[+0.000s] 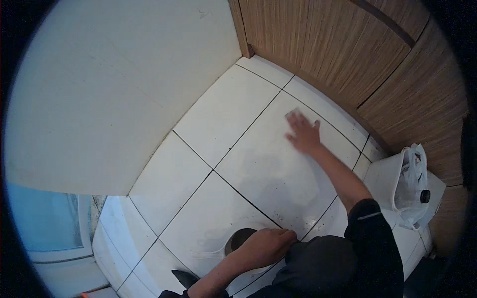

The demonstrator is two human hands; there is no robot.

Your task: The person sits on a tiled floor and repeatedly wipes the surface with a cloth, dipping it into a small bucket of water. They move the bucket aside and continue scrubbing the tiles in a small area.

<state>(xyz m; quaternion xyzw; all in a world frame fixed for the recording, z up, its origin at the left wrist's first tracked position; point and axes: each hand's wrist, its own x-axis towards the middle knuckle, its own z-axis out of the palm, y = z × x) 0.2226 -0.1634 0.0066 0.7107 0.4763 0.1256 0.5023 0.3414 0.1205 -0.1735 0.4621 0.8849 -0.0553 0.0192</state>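
My right hand (303, 134) is stretched out over the white tiled floor (246, 123), blurred and palm down with the fingers spread. Under its fingertips shows the edge of a small pale pad or cloth (292, 112), pressed to a tile. Wet-looking smears and dark specks mark the tiles between this hand and my body. My left hand (270, 247) is curled closed beside my dark-clothed knee (316, 260); nothing shows in its fingers. Partly hidden beneath that wrist is a round white container (228, 242) with a dark inside.
Wood-grain cabinet fronts (320, 48) border the floor at upper right, and a pale wall (111, 93) rises on the left. At right stands a white bin (385, 178) with a plastic bag and a black-capped bottle. A bluish glazed panel (44, 219) is at lower left.
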